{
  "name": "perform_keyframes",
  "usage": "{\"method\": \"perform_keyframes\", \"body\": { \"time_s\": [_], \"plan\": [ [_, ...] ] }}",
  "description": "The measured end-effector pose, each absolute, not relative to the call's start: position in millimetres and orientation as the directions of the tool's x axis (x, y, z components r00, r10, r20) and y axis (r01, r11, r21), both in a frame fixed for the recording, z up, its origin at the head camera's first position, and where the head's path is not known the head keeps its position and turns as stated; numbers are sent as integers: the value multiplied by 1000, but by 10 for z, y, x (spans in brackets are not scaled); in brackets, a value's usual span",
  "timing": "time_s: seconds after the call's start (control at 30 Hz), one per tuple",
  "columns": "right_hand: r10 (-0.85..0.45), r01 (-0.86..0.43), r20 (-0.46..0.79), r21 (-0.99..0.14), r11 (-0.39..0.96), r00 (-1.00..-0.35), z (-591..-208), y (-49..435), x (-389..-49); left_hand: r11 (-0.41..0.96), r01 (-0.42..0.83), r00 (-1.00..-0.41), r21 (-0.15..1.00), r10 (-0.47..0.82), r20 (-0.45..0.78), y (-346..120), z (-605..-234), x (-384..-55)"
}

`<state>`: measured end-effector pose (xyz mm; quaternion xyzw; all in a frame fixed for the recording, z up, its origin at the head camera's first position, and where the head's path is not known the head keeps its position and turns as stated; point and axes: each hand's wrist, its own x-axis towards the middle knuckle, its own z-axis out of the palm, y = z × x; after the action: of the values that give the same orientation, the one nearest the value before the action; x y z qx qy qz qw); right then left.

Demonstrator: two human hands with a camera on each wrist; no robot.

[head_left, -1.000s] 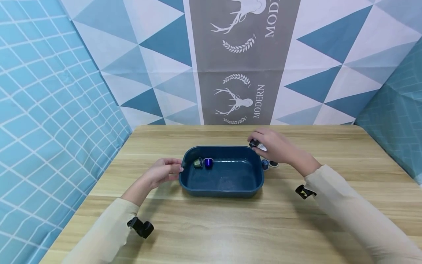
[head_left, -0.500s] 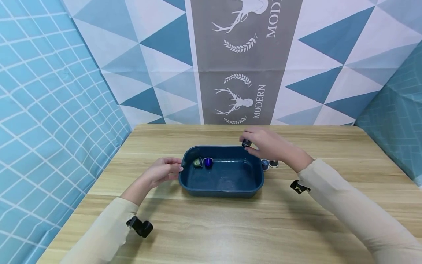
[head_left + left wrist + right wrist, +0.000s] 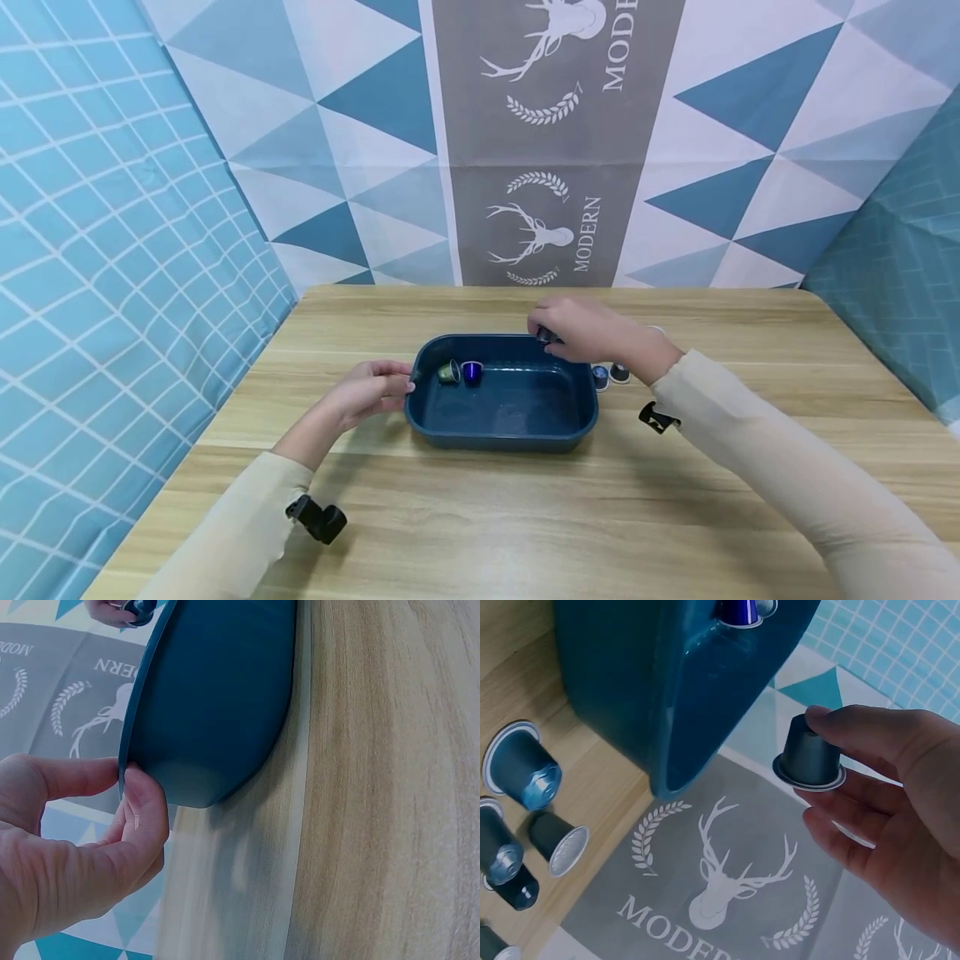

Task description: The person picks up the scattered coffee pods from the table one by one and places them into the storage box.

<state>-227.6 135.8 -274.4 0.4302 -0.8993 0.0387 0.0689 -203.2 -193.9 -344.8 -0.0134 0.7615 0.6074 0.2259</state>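
Observation:
A dark coffee capsule (image 3: 810, 757) with a silver rim is held between the thumb and fingers of my right hand (image 3: 900, 787). In the head view that right hand (image 3: 581, 329) is over the back right rim of a dark blue tub (image 3: 510, 435). My left hand (image 3: 371, 389) pinches the tub's left rim; the left wrist view has its thumb and fingers (image 3: 146, 802) on either side of the tub wall (image 3: 202, 697). Inside the tub, toward the left, lie a green coffee capsule (image 3: 448, 372) and a purple-blue one (image 3: 472, 372).
Several more coffee capsules (image 3: 526, 765) lie on the wooden table (image 3: 480, 517), just right of the tub, partly behind my right wrist in the head view. A patterned cloth backdrop (image 3: 390, 150) rises behind the table, with a blue checked cloth (image 3: 135, 250) at the left.
My right hand has carried the capsule leftward, from beyond the tub's right end to over its back rim. The left hand keeps its grip on the tub.

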Motion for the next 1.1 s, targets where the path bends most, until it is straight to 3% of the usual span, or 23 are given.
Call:
{"method": "perform_keyframes", "body": {
  "time_s": [0.3,1.1],
  "plan": [
    [-750,-751,27,-37,660,-661,-2745,1180,-2309,270,-287,-900,919,251,-355,-1941,-3454,-2009],
    [-752,-752,-138,-66,656,-644,-2836,829,-2400,252,-290,-900,923,256,-352,-1945,-3459,-2017]
  ]
}}
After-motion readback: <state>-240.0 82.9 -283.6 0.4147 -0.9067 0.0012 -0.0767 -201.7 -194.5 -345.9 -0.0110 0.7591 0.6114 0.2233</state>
